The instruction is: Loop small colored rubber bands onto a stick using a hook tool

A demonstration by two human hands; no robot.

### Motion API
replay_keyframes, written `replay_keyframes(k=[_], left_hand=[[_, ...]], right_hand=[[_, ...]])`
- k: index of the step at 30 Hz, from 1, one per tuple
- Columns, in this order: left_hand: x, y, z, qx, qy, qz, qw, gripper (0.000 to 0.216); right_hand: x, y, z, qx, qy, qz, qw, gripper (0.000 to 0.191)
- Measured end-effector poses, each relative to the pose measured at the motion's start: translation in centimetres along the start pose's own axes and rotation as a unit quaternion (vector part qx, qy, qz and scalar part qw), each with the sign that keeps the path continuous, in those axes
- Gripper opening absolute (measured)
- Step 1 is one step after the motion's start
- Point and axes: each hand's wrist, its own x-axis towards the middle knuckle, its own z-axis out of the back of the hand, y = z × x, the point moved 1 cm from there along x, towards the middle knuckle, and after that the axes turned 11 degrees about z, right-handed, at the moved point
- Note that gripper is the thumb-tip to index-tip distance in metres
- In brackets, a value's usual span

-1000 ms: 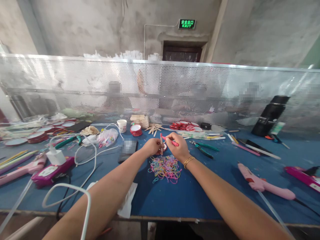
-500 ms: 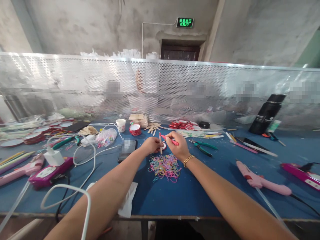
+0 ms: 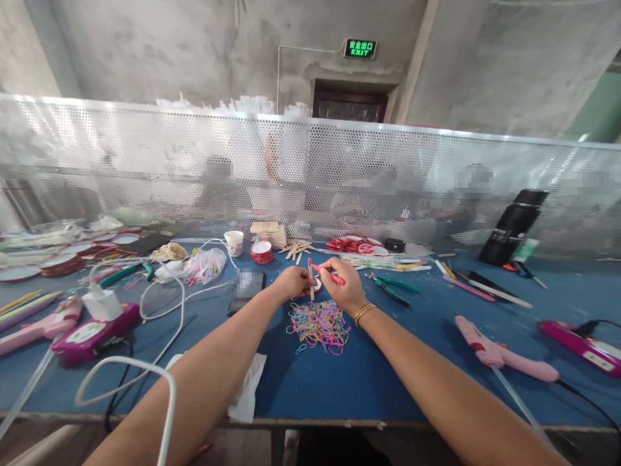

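Near the table's middle, my left hand (image 3: pixel 294 282) is closed on a wooden craft stick (image 3: pixel 312 290) held upright, its top end coloured reddish pink. My right hand (image 3: pixel 345 285) grips a red marker pen (image 3: pixel 336 278), whose tip is at the stick's upper part. Just behind the stick, a small round white piece with a red rim (image 3: pixel 318 283) partly shows; I cannot tell whether a finger touches it. In front of both hands lies a loose heap of pastel-coloured plastic clips (image 3: pixel 320 327).
Beyond my hands are more craft sticks (image 3: pixel 295 248), stacked red-rimmed discs (image 3: pixel 262 252) and a paper cup (image 3: pixel 234 243). Green-handled pliers (image 3: pixel 394 287) and a pink glue gun (image 3: pixel 504 355) lie right; a phone (image 3: pixel 246 291), white cable (image 3: pixel 184 304) and purple power strip (image 3: pixel 87 340) left.
The camera view has shifted slightly. Both hands stay in almost the same place, with the stick and marker still held together.
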Motion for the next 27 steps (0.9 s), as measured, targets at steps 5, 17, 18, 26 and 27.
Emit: replay_keyframes(k=[5, 17, 18, 26, 27], left_hand=[[0.19, 0.0, -0.06, -0.003, -0.005, 0.007, 1.0, 0.008], [0.07, -0.13, -0.03, 0.006, -0.005, 0.01, 1.0, 0.016], [0.1, -0.12, -0.02, 0.007, -0.003, 0.013, 1.0, 0.016], [0.81, 0.31, 0.14, 0.023, -0.003, 0.004, 1.0, 0.03], [0.87, 0.35, 0.16, 0.024, -0.004, 0.005, 1.0, 0.031]], right_hand=[[-0.09, -0.32, 0.03, -0.02, -0.006, -0.007, 1.0, 0.013], [0.06, -0.1, 0.04, -0.025, -0.005, -0.003, 1.0, 0.013], [0.05, -0.14, 0.07, -0.025, -0.009, -0.006, 1.0, 0.013], [0.01, -0.24, -0.14, -0.024, 0.001, 0.012, 1.0, 0.011], [0.02, -0.3, -0.12, -0.027, 0.001, 0.009, 1.0, 0.011]])
